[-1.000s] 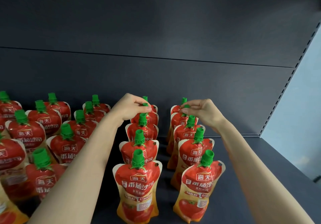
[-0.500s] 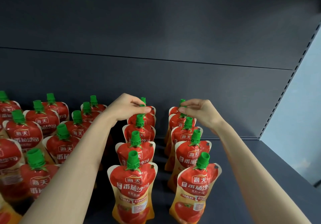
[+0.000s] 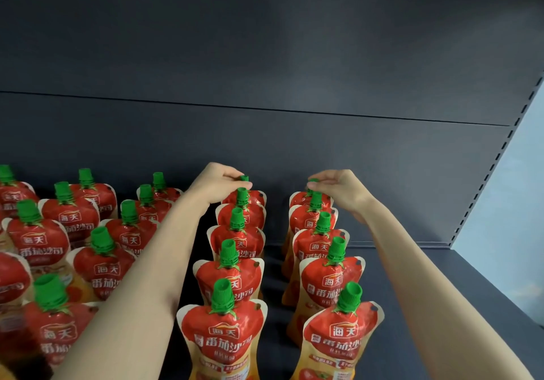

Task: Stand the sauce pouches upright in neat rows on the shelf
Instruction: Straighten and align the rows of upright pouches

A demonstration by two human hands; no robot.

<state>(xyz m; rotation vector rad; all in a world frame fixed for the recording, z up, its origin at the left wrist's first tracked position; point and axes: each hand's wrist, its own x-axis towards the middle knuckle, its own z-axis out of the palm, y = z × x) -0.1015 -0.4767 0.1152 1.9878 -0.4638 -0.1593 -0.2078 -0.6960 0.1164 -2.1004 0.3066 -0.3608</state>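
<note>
Left block of pouches (image 3: pixel 70 220): red tomato-sauce pouches with green caps, standing upright in several close rows on the left of the shelf (image 3: pixel 441 306); the rows run on past the left edge.
Left hand (image 3: pixel 216 183): reaches over the gap beside that block to the back of the middle row; fingers curled, thumb and forefinger pinching a green cap.
Middle row (image 3: pixel 222 329): five pouches, upright, one behind the other, labels facing forward.
Back pouch of the middle row (image 3: pixel 244 178): only its cap and a little red show above the thumb; it stands close to the back panel (image 3: pixel 265 55).
Right row (image 3: pixel 343 335): five pouches, upright, set apart from the middle row by a bare strip of shelf.
Back pouch of the right row (image 3: pixel 313 180): cap held between fingertips and thumb, near the back panel.
Right hand (image 3: pixel 338 188): wrist raised, fingers stretched leftward and closed lightly on that cap.
Slotted upright (image 3: pixel 500 155): slants along the shelf's right end.
Pale wall (image 3: pixel 515 188): beyond the upright.
</note>
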